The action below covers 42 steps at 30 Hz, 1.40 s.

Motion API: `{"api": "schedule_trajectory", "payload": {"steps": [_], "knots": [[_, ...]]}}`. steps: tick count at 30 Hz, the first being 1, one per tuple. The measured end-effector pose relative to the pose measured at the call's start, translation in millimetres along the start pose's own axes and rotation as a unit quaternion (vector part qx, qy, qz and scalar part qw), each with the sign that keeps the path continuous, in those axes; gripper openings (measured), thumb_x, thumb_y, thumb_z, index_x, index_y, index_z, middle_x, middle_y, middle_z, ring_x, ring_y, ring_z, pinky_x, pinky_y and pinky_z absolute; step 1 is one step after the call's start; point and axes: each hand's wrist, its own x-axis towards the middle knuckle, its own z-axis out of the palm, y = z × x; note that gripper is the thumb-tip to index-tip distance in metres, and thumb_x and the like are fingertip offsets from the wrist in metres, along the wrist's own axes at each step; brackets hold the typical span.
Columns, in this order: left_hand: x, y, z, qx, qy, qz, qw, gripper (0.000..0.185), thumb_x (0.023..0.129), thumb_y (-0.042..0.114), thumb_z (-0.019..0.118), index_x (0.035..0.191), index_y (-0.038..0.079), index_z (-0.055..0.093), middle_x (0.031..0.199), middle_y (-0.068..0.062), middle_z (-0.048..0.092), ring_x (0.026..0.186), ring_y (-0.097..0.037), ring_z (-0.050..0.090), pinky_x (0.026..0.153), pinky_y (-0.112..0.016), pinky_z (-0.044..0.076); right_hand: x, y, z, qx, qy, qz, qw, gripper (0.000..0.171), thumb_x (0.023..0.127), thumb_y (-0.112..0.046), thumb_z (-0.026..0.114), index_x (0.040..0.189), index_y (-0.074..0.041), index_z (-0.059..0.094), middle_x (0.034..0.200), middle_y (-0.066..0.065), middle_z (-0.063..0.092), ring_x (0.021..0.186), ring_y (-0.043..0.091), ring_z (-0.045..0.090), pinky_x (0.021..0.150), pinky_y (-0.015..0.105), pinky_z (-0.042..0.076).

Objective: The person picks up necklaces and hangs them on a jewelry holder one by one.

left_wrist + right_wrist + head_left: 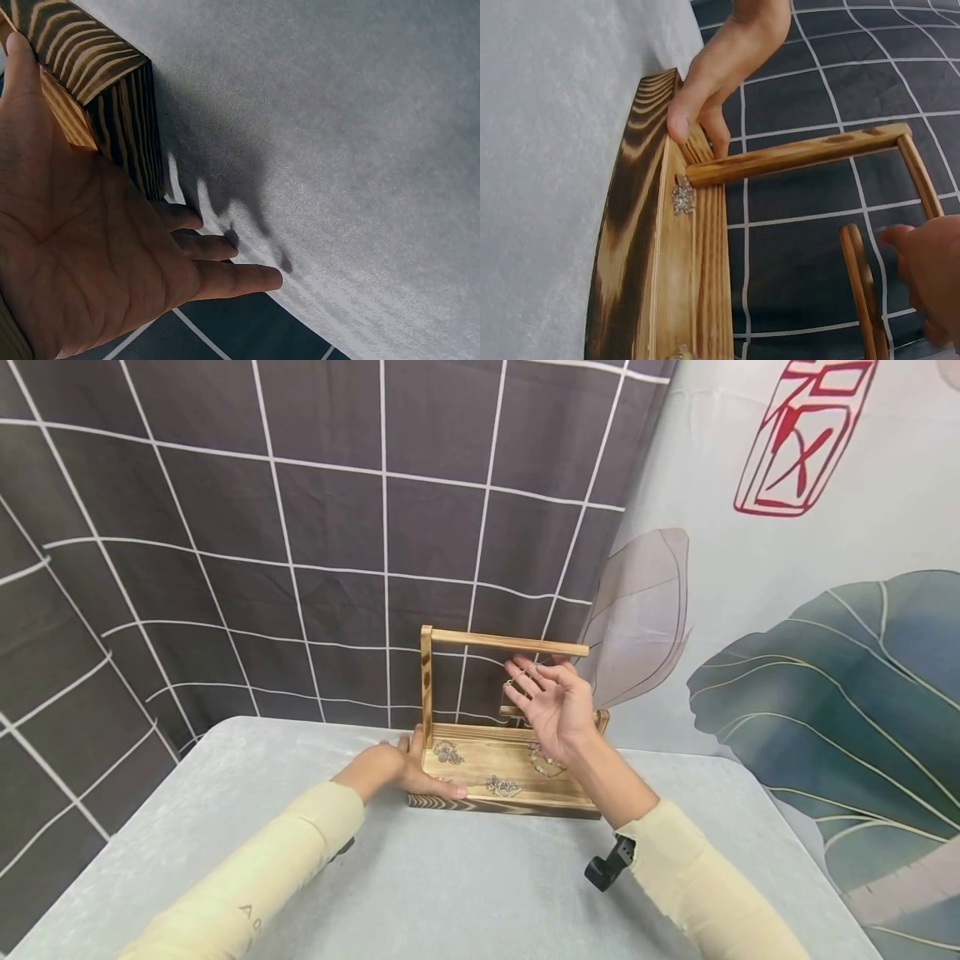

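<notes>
A burnt-wood stand with a tray base (487, 767), an upright post and a top bar (510, 643) sits at the table's far side. Small silver ornaments (447, 752) lie on the tray. My left hand (397, 768) presses flat against the base's left end, thumb along the front rim; the left wrist view shows the open palm (97, 255) beside the wood corner (112, 97). My right hand (551, 702) is raised just under the bar, palm toward me, fingers loosely spread. A thin chain-like thread seems to cross its fingertips; whether it is held is unclear. The right wrist view shows the base (667, 255) and blurred right fingers (926, 277).
The grey cloth-covered table (450, 877) stretches toward me in front of the stand. A dark grid-patterned curtain (300, 527) and a leaf-printed sheet (825, 693) hang close behind it. A shorter wooden post (862, 292) stands inside the frame.
</notes>
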Motion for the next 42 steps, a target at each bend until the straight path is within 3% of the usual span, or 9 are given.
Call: {"api": "schedule_trajectory", "payload": {"steps": [6, 11, 13, 16, 19, 22, 32, 40, 42], "knots": [[5.2, -1.9, 1.0, -0.002, -0.003, -0.002, 1.0000, 0.165, 0.074, 0.108, 0.062, 0.180, 0.010, -0.017, 0.188, -0.033, -0.003, 0.174, -0.060, 0.004, 0.142, -0.076, 0.009, 0.7, 1.6, -1.1, 0.001, 0.039, -0.044, 0.998, 0.066, 0.105, -0.002, 0.035, 0.163, -0.015, 0.006, 0.179, 0.030, 0.029, 0.172, 0.044, 0.034, 0.144, 0.059, 0.025], [0.9, -0.7, -0.8, -0.003, -0.005, -0.004, 1.0000, 0.165, 0.075, 0.107, 0.063, 0.179, 0.008, -0.019, 0.187, -0.033, -0.004, 0.174, -0.060, 0.004, 0.142, -0.074, 0.010, -1.6, -3.2, -8.1, 0.000, 0.075, -0.069, 0.995, 0.084, 0.105, -0.001, 0.037, 0.177, -0.019, -0.004, 0.175, 0.027, 0.038, 0.166, 0.041, 0.047, 0.138, 0.056, 0.042], [-1.4, -0.1, -1.2, -0.002, -0.006, -0.004, 1.0000, 0.165, 0.076, 0.107, 0.062, 0.179, 0.008, -0.020, 0.187, -0.033, -0.004, 0.174, -0.060, 0.004, 0.142, -0.075, 0.010, -2.9, -6.3, -11.9, -0.014, 0.088, -0.072, 0.993, 0.086, 0.105, -0.002, 0.038, 0.178, -0.022, -0.005, 0.164, 0.023, 0.047, 0.153, 0.037, 0.060, 0.130, 0.051, 0.053], [-3.5, 0.7, -0.9, 0.000, -0.003, 0.000, 1.0000, 0.165, 0.075, 0.107, 0.062, 0.179, 0.008, -0.020, 0.187, -0.034, -0.004, 0.173, -0.061, 0.004, 0.141, -0.077, 0.010, -4.5, -12.1, -18.4, -0.049, 0.103, -0.084, 0.990, 0.076, 0.106, -0.006, 0.039, 0.173, -0.023, 0.009, 0.137, 0.011, 0.063, 0.118, 0.025, 0.075, 0.109, 0.038, 0.065], [-3.2, 0.9, -0.6, -0.002, -0.003, 0.003, 1.0000, 0.165, 0.075, 0.106, 0.063, 0.179, 0.008, -0.018, 0.187, -0.035, -0.004, 0.173, -0.061, 0.004, 0.140, -0.078, 0.010, -5.9, -18.9, -24.2, -0.082, 0.104, -0.107, 0.985, 0.056, 0.108, -0.011, 0.039, 0.161, -0.022, 0.023, 0.112, 0.001, 0.068, 0.087, 0.016, 0.071, 0.088, 0.028, 0.064], [-4.7, 1.3, -2.0, -0.004, -0.008, 0.004, 1.0000, 0.163, 0.077, 0.106, 0.063, 0.179, 0.008, -0.018, 0.187, -0.033, -0.006, 0.175, -0.058, 0.002, 0.141, -0.077, 0.010, -6.7, -26.4, -27.7, -0.111, 0.100, -0.126, 0.981, 0.042, 0.111, -0.016, 0.040, 0.152, -0.020, 0.031, 0.099, -0.003, 0.071, 0.075, 0.014, 0.067, 0.076, 0.025, 0.060], [-40.8, 12.8, -16.9, -0.025, -0.008, 0.019, 0.9995, 0.156, 0.083, 0.099, 0.065, 0.180, 0.004, -0.012, 0.187, -0.035, -0.002, 0.175, -0.057, 0.005, 0.143, -0.073, 0.014, -5.2, -52.5, -37.4, -0.178, 0.046, -0.078, 0.980, 0.038, 0.118, -0.032, 0.039, 0.154, -0.020, 0.044, 0.089, -0.008, 0.074, 0.072, 0.010, 0.066, 0.072, 0.022, 0.061], [-30.0, 8.2, -10.2, -0.031, -0.010, 0.018, 0.9993, 0.160, 0.081, 0.101, 0.066, 0.179, 0.005, -0.017, 0.186, -0.036, -0.004, 0.175, -0.057, 0.005, 0.143, -0.071, 0.014, -1.9, -59.8, -40.8, -0.216, 0.004, -0.051, 0.975, 0.034, 0.121, -0.035, 0.038, 0.150, -0.022, 0.050, 0.092, -0.008, 0.076, 0.077, 0.011, 0.070, 0.077, 0.023, 0.063], [-35.9, 10.6, -13.1, -0.040, -0.009, 0.020, 0.9990, 0.159, 0.081, 0.098, 0.068, 0.179, 0.004, -0.015, 0.186, -0.037, -0.002, 0.174, -0.058, 0.007, 0.143, -0.070, 0.016, -1.6, -60.1, -38.4, -0.220, -0.008, -0.048, 0.974, 0.035, 0.121, -0.035, 0.038, 0.150, -0.020, 0.051, 0.093, -0.007, 0.076, 0.078, 0.012, 0.071, 0.078, 0.024, 0.063]]}}
